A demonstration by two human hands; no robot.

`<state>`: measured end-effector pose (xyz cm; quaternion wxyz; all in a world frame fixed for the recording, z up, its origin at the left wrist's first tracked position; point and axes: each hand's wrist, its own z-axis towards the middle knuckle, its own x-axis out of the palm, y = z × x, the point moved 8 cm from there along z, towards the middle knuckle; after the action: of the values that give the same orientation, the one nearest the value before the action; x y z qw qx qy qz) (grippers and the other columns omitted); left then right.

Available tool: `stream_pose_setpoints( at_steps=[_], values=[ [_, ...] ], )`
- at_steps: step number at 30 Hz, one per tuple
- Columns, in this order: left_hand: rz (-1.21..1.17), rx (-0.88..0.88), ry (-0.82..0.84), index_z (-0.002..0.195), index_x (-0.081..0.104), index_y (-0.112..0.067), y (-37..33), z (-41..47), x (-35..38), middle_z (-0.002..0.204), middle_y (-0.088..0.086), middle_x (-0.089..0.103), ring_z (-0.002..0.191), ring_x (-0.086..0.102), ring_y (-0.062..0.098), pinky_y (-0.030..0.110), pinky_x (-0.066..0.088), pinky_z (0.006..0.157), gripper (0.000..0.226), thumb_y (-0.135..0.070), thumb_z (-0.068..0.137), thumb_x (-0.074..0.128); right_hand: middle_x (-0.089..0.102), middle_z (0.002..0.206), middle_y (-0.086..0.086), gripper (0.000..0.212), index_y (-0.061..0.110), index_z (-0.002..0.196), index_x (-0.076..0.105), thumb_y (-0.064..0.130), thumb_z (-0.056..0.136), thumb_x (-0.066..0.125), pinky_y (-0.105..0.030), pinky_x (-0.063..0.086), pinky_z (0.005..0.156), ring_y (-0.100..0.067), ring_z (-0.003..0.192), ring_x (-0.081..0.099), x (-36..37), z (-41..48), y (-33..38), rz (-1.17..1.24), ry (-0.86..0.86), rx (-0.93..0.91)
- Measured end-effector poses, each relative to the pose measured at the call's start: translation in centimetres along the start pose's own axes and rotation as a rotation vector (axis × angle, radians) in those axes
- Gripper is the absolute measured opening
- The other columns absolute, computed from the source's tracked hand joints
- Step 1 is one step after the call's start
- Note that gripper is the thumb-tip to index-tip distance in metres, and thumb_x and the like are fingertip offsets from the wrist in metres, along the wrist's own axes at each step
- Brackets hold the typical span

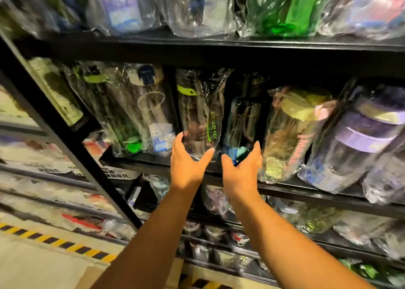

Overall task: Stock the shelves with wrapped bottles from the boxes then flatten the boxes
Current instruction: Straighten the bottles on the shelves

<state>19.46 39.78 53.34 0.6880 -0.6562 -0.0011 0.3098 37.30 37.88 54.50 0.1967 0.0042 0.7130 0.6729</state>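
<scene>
While both bare forearms reach up from the bottom of the frame, the left hand [186, 166] cups the base of a dark bottle [197, 113] wrapped in clear plastic. The bottle stands roughly upright in the centre of the frame, on the middle shelf [142, 164]. The hand's fingers [178, 141] curve round the lower left side of the bottle and its thumb [207, 155] lies against the lower right side. The bottom of the bottle therefore sits in the fork of that hand, right at the front edge of the shelf. A neon-green band rings the bottle near its top, and green lettering runs down its right side.

The right hand [240, 170] is spread with straight fingers and grips nothing. It is just right of the dark bottle, in front of the foot of a black bottle with a blue base [243, 122]. Whether it touches that bottle's wrapping I cannot tell.

Further right on the same shelf, a yellow-lidded bottle [291, 139] and a purple-banded bottle [350, 148] lean left. Left of the dark bottle stands a clear bottle [149, 113] with a dark blue cap. On the shelf above, at upper right, lies a green bottle [285, 10] in plastic. A black rack post [87, 168] slants across the left of the frame, and striped tape [54, 242] marks the floor at lower left.
</scene>
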Motion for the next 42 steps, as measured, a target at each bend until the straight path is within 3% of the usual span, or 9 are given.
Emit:
stream_pose_setpoints(
  at_steps=[8,17,20,25,30,33,36,39,42],
  values=[
    [-0.036,0.037,0.113,0.158,0.013,-0.023,-0.5,1.8,0.4,0.160,-0.002,0.030,0.145,0.031,0.017,0.033,0.031,0.116,0.105,-0.050,0.079,0.078,0.018,0.161,-0.012,0.103,0.010,0.157,0.003,0.034,0.086,0.074,-0.032,0.023,0.116,-0.026,0.148,0.020,0.3,2.2,-0.2,-0.033,-0.144,0.001],
    [-0.082,0.046,0.058,0.149,0.032,-0.024,0.0,2.1,-0.7,0.139,-0.009,0.052,0.125,0.050,0.010,0.038,0.043,0.109,0.088,-0.046,0.079,0.079,0.031,0.153,-0.010,0.096,0.017,0.153,0.018,0.036,0.082,0.078,-0.036,0.040,0.102,-0.028,0.135,0.038,0.1,1.6,0.1,-0.109,-0.232,-0.025],
    [-0.090,0.045,0.047,0.146,0.036,-0.028,0.3,1.9,-1.3,0.137,-0.004,0.055,0.124,0.053,0.015,0.043,0.045,0.107,0.085,-0.054,0.077,0.078,0.036,0.147,-0.007,0.089,0.021,0.148,0.026,0.035,0.079,0.080,-0.038,0.043,0.098,-0.027,0.130,0.040,-0.1,1.2,0.0,-0.108,-0.232,-0.058],
    [-0.116,0.021,0.066,0.142,0.041,-0.035,1.4,1.7,-1.7,0.130,-0.007,0.063,0.120,0.060,0.014,0.047,0.050,0.101,0.085,-0.066,0.070,0.074,0.032,0.150,0.001,0.090,0.028,0.150,0.024,0.036,0.080,0.080,-0.025,0.036,0.090,-0.022,0.133,0.038,-0.2,0.3,-0.5,-0.091,-0.201,-0.092],
    [-0.141,0.040,0.113,0.143,0.039,-0.035,1.1,1.3,-1.6,0.127,-0.009,0.065,0.117,0.061,0.009,0.044,0.049,0.102,0.081,-0.060,0.073,0.073,0.026,0.157,0.002,0.094,0.028,0.155,0.017,0.035,0.083,0.077,-0.027,0.035,0.099,-0.021,0.140,0.032,-0.1,-0.1,-0.1,-0.080,-0.155,-0.095],
    [-0.111,0.039,0.159,0.145,0.037,-0.038,0.9,1.2,-1.6,0.138,-0.010,0.057,0.127,0.055,0.012,0.044,0.046,0.106,0.087,-0.067,0.071,0.071,0.017,0.162,0.003,0.096,0.025,0.157,0.010,0.031,0.086,0.075,-0.012,0.022,0.096,-0.014,0.144,0.023,0.1,-1.2,-0.3,-0.076,-0.092,-0.093],
    [-0.135,0.032,0.173,0.145,0.040,-0.040,0.7,0.6,-2.8,0.142,-0.018,0.049,0.129,0.048,0.005,0.032,0.040,0.109,0.077,-0.057,0.078,0.073,0.020,0.159,0.001,0.090,0.020,0.155,0.017,0.024,0.086,0.075,-0.001,0.014,0.100,-0.014,0.144,0.021,-0.3,-3.6,-0.3,-0.071,-0.091,-0.168],
    [-0.170,0.087,-0.004,0.113,0.060,-0.047,0.9,-0.1,-6.8,0.117,-0.009,0.065,0.104,0.062,0.008,0.038,0.052,0.094,0.031,-0.053,0.083,0.065,0.038,0.134,0.001,0.068,0.016,0.142,0.040,0.026,0.085,0.074,-0.015,0.023,0.102,-0.019,0.127,0.037,-0.2,-6.5,0.6,-0.118,-0.109,-0.329],
    [-0.101,0.134,-0.271,0.101,0.058,-0.042,1.8,0.2,-11.9,0.108,-0.001,0.061,0.090,0.061,0.007,0.037,0.054,0.086,0.016,-0.041,0.087,0.067,0.045,0.118,0.010,0.055,0.021,0.127,0.050,0.012,0.081,0.078,-0.008,0.029,0.096,-0.008,0.111,0.047,1.5,-7.8,1.9,-0.081,-0.048,-0.392]
  ],
)
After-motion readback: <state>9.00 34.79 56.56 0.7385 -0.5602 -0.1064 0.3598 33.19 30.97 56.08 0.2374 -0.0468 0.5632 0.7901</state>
